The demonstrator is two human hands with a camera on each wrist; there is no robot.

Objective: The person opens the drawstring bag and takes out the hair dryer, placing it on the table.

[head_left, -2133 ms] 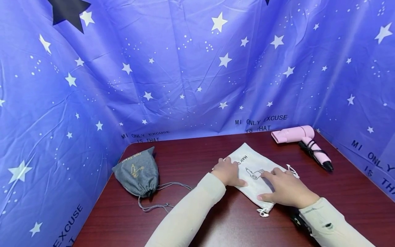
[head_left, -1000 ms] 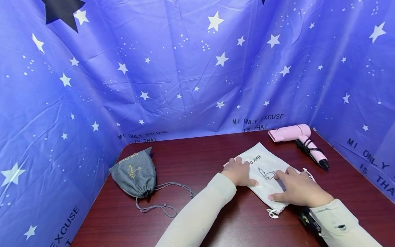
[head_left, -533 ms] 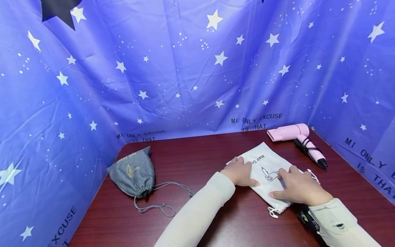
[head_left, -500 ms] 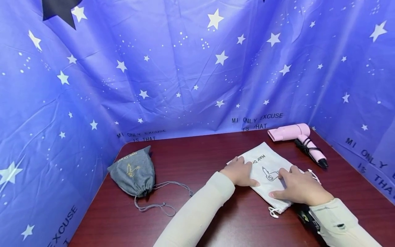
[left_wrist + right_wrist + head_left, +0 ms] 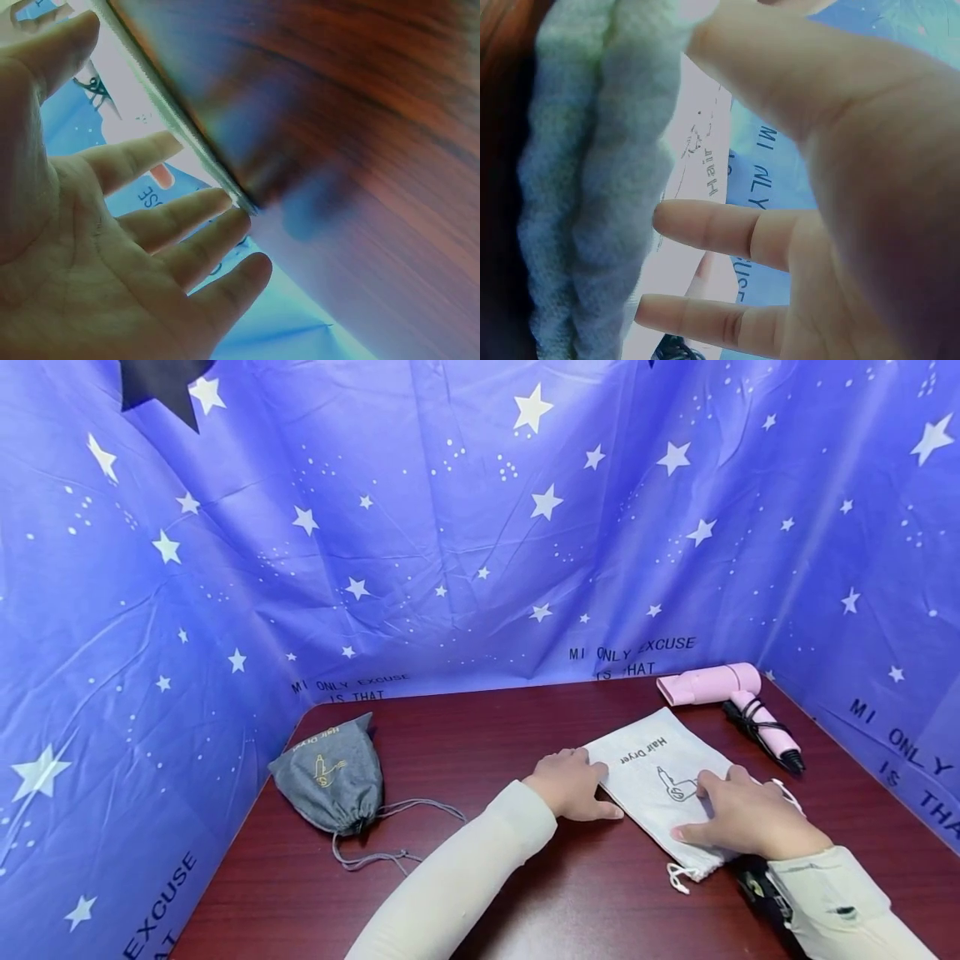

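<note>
A white drawstring bag (image 5: 648,777) printed "Hair Dryer" lies flat on the table, its drawn end towards the near right. My right hand (image 5: 757,814) rests on that gathered end, fingers spread; the right wrist view shows fingertips against the ruffled cloth (image 5: 622,150). Beside the bag's left edge is my left hand (image 5: 572,785), palm down. Its fingers are extended and apart, near the bag's rim (image 5: 161,97) in the left wrist view; whether they touch it I cannot tell. A pink hair dryer (image 5: 708,685) lies beyond the bag, its cord wrapped around the handle.
A grey drawstring bag (image 5: 330,777), also printed "Hair Dryer", lies at the left, its long cords (image 5: 375,857) trailing over the dark red table (image 5: 465,735). Blue star-printed cloth (image 5: 450,543) hangs behind and along both sides.
The white bag has slid right, closer to the hair dryer, with both hands on it. In the last half second my left hand has come off it to the left; my right hand stays on it.
</note>
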